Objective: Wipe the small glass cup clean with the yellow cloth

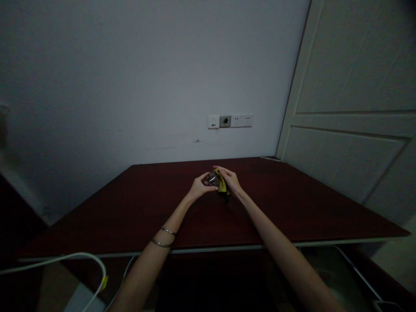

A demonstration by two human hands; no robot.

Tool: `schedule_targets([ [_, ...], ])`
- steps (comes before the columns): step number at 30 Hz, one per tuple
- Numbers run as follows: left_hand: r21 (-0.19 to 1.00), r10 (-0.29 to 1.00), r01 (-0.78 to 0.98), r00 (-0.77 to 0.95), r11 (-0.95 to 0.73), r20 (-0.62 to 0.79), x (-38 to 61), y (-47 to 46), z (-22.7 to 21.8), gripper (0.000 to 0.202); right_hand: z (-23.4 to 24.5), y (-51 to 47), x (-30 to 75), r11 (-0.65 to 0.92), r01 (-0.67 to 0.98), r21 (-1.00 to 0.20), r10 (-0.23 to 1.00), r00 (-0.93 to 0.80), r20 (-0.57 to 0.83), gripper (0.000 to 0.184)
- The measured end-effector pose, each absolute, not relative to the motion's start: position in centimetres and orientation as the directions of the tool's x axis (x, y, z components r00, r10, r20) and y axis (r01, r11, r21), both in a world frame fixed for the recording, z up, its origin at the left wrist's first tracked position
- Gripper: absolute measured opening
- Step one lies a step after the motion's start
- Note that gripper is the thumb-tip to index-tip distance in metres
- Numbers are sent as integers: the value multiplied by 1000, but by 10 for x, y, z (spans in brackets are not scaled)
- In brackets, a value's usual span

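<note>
My left hand (pixel 199 187) is closed round a small clear, shiny, rounded object (pixel 212 179) that looks like a glass; its exact kind is hard to make out. Against the right side of it, my right hand (pixel 230 178) grips a yellow cloth (pixel 222 183) with a dark underside. Part of the cloth hangs down below the right fingers. Both hands meet above the middle of the dark red table (pixel 156 208). Two bangles (pixel 164 237) circle my left forearm.
A pale wall with a row of sockets (pixel 241 121) rises behind the table. To the right stands a panelled door (pixel 351 99). A white cable (pixel 78 255) with a yellow tag loops at the table's front left edge.
</note>
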State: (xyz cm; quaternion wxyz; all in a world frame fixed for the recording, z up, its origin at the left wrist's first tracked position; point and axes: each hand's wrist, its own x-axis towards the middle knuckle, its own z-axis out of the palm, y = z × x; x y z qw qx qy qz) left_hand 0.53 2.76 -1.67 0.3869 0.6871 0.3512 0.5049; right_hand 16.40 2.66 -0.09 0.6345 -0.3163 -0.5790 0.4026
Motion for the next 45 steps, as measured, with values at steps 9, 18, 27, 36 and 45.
schedule_targets([
  [9,969,956,-49,162,-242,246,1,17,-4,47,-4,19,164,583,-14,-813,791,-222,571,87],
  [18,992,968,-65,218,-110,121,-2,21,-11,49,-17,20,150,641,160,-751,767,-142,625,91],
  [27,952,908,171,381,-254,174,-14,32,-13,58,-7,21,153,394,-29,-919,919,-8,395,68],
  [36,923,841,-21,405,-384,359,-6,33,-17,76,-5,16,153,310,-68,-948,943,-107,316,51],
  [45,925,879,-81,292,-370,377,-2,32,-20,70,-9,17,154,403,-69,-912,894,-180,409,56],
])
